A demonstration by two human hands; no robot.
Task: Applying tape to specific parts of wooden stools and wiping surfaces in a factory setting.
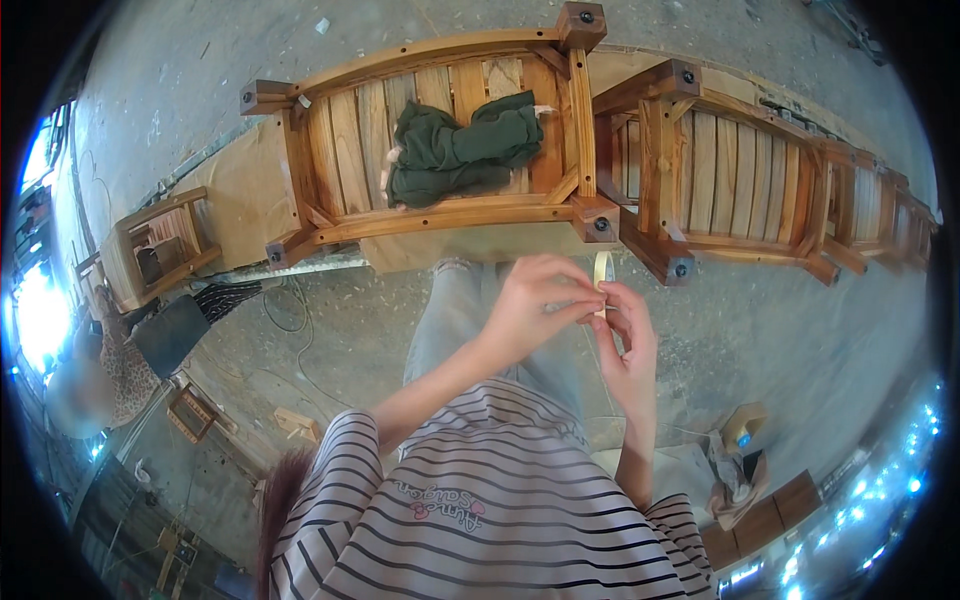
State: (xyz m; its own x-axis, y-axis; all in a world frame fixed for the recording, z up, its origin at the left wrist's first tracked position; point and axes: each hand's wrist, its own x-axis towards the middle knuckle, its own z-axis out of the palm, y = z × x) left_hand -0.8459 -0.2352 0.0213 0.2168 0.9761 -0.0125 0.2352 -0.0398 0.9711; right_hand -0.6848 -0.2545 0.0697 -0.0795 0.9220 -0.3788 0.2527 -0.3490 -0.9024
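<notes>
Evidently, the left hand (540,302) and right hand (630,350) jointly pinch a narrow, pale-yellow, tape-like ring (600,268), roughly edge-on, near the upturned brown wooden slatted frame (455,217); presumably so both reach its rim. Crumpled dark-green cloth (465,148) lies inside the frame, perhaps parked. Ring's lower part hidden; loose end indiscernible.

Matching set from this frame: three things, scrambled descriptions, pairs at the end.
Column 1
1. pale yellow roll
2. cloth
3. shirt

Column 2
A. dark green, lying on wooden slats
B. pale with dark stripes, worn by the person
C. at the fingertips of the left hand and right hand

Pairs: 1-C; 2-A; 3-B
</notes>
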